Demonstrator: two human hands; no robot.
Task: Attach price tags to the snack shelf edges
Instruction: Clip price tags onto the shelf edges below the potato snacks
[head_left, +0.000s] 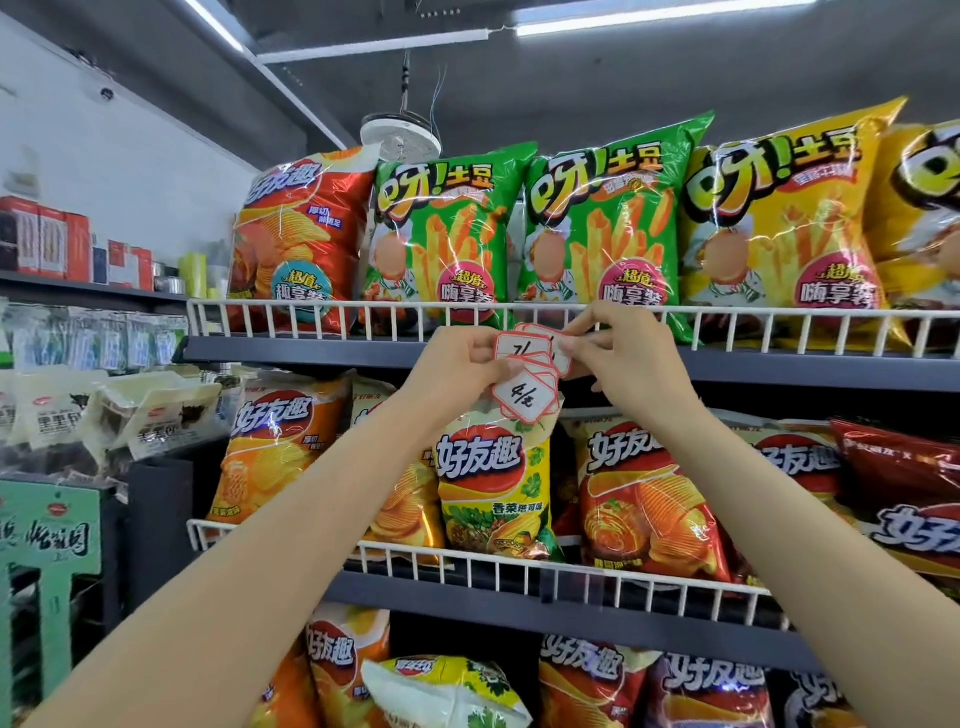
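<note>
Tags (527, 371), thin, light paper stickers, sat fanned in the left hand's (457, 364) pinch just before the top shelf edge (311, 349). Right hand (618, 348) pinched one by its corner; likely floppy, best peeled at edges.

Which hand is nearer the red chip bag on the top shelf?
Left. The left hand is below and right of the red chip bag; the right hand is farther right.

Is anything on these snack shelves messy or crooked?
Yes, a little. On the bottom shelf a yellow bag lies tipped on its side while its neighbours stand upright. The middle shelf's bags lean against each other. The top shelf has no tag on its edge yet; the tags are in both hands.
</note>
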